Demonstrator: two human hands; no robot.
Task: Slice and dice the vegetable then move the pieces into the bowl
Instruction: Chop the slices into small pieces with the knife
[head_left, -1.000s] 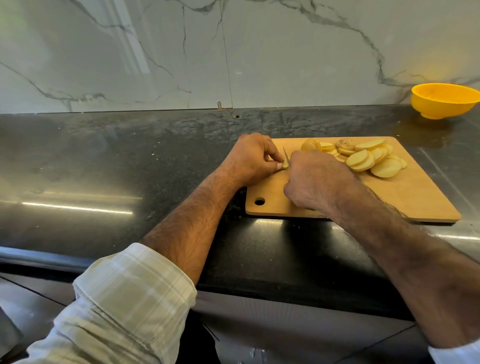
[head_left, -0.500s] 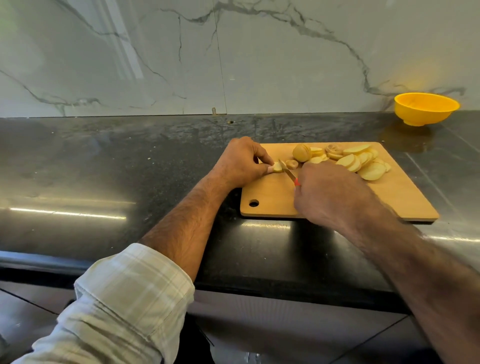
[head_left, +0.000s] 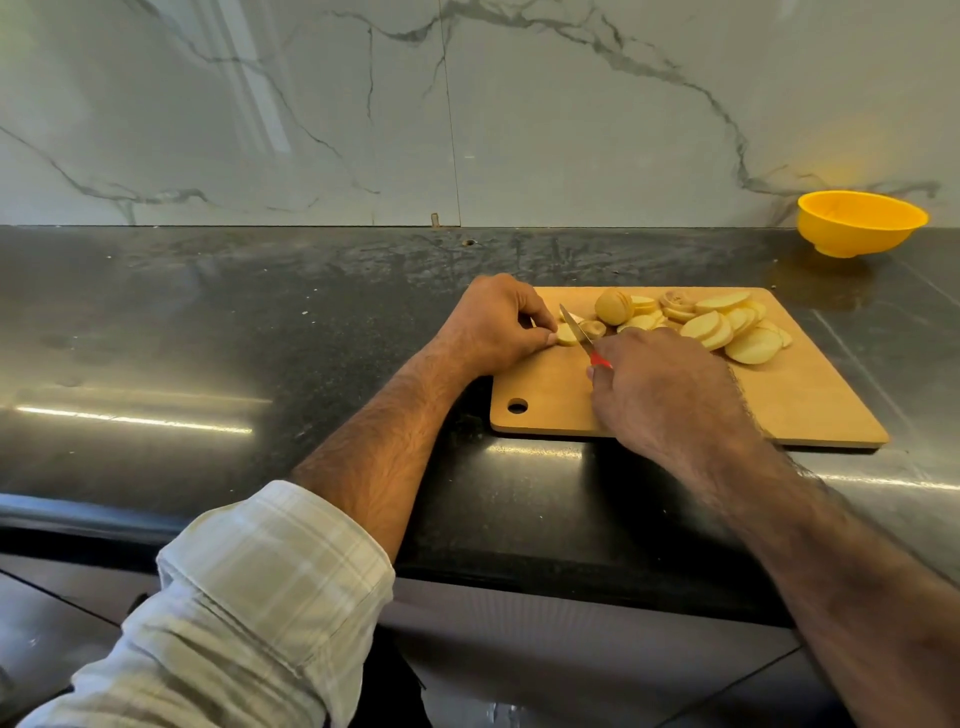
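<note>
Pinching potato piece left grip, right grip clasping knife, bowl far right.

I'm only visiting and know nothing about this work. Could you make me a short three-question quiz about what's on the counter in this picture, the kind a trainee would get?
1. True or false: some cut slices already lie in the yellow bowl.
2. Which hand holds the red-handled knife? A) left hand B) right hand C) neither
3. Fill in: the pile of slices lies on the wooden ____.

Key
1. False: the part of the bowl's inside that shows is bare, and the bowl stands apart by the wall.
2. B; the left hand pinches the small potato piece beside the blade.
3. cutting board
</note>
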